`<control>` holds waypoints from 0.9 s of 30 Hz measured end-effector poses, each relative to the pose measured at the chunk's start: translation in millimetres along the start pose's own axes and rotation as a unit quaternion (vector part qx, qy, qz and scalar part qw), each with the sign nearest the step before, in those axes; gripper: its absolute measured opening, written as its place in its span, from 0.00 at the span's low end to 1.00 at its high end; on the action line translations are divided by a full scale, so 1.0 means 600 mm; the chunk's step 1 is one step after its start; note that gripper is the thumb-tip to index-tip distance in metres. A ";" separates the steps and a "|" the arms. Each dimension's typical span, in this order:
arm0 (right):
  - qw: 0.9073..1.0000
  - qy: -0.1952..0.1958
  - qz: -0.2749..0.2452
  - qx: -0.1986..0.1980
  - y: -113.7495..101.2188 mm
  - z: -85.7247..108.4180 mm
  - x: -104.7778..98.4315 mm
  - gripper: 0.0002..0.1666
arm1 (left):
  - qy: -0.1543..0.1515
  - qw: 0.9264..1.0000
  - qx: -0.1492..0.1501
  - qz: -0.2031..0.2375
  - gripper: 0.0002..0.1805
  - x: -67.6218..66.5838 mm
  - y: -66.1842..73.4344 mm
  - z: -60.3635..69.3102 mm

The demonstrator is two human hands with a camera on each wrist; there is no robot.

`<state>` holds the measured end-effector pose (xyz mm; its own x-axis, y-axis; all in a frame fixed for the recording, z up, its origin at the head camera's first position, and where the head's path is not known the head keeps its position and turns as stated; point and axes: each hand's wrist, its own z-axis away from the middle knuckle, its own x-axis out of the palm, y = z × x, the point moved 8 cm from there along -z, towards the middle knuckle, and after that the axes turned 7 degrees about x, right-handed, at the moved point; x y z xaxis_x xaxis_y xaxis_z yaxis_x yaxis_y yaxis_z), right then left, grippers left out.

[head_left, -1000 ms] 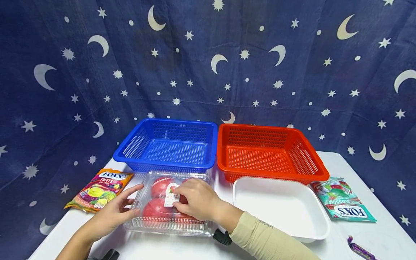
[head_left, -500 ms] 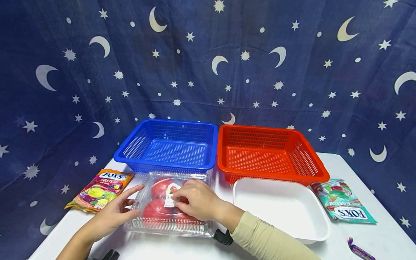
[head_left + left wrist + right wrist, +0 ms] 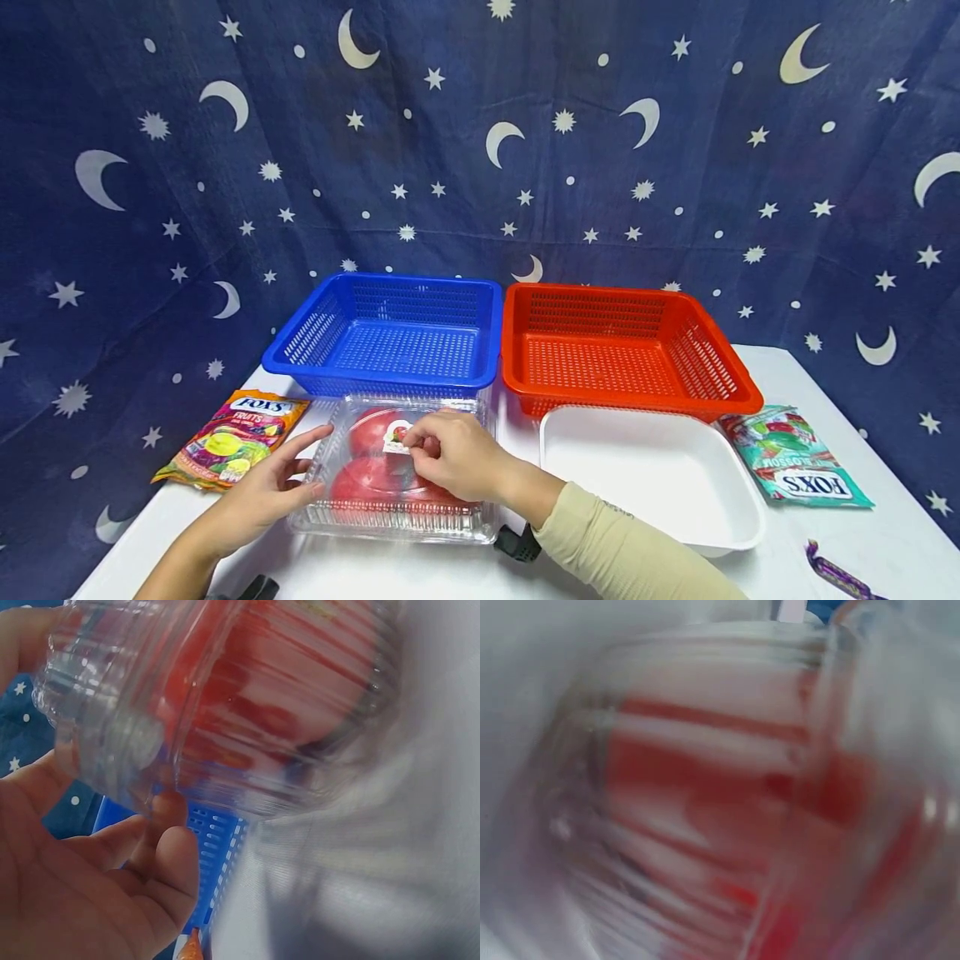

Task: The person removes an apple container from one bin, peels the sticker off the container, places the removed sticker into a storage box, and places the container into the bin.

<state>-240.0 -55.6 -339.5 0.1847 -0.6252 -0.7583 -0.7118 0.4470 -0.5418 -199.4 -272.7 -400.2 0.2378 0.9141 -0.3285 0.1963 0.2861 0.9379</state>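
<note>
A clear plastic clamshell box (image 3: 322, 517) of large round red fruits (image 3: 372, 429) lies on the table, blurred in both wrist views. On its lid is a white sticker label (image 3: 394, 436) with a red fruit picture. My right hand (image 3: 457, 454) pinches the label between thumb and forefinger; the label's lower part is lifted and folded up. My left hand (image 3: 266, 492) rests at the box's left side, forefinger and thumb fairly straight and spread apart against the lid's edge. In the left wrist view, the other fingers (image 3: 176, 859) bend loosely beside the box.
Behind the box stand a blue basket (image 3: 273, 358) and a red basket (image 3: 738, 404). A white tray (image 3: 645, 483) is on the right. An orange candy bag (image 3: 232, 437) lies left, a green candy bag (image 3: 798, 458) right, with a purple-wrapped sweet (image 3: 840, 571) in front.
The label's lower half has been peeled up from the lid and folded back by my right hand, which has shifted slightly upward. My left hand and the box have barely moved.
</note>
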 end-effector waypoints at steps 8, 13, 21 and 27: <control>0.981 0.043 -0.171 0.083 0.028 0.008 -0.053 0.05 | -0.010 1.000 0.007 0.004 0.39 0.002 0.004 0.000; 0.973 0.064 -0.201 0.098 0.040 0.021 -0.090 0.06 | -0.008 1.000 -0.002 -0.001 0.39 0.001 0.002 0.000; 0.978 0.096 -0.154 0.106 0.072 0.062 -0.146 0.06 | -0.010 1.000 -0.006 -0.004 0.39 0.001 0.001 0.000; 0.978 0.142 -0.118 0.101 0.091 0.107 -0.201 0.10 | -0.014 1.000 0.004 -0.006 0.39 -0.001 0.002 0.000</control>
<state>-257.7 85.6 -300.9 0.1114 -0.8659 -0.4876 -0.5188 0.3679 -0.7717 -199.6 -272.7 -399.1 0.2629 0.9021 -0.3423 0.2075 0.2936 0.9331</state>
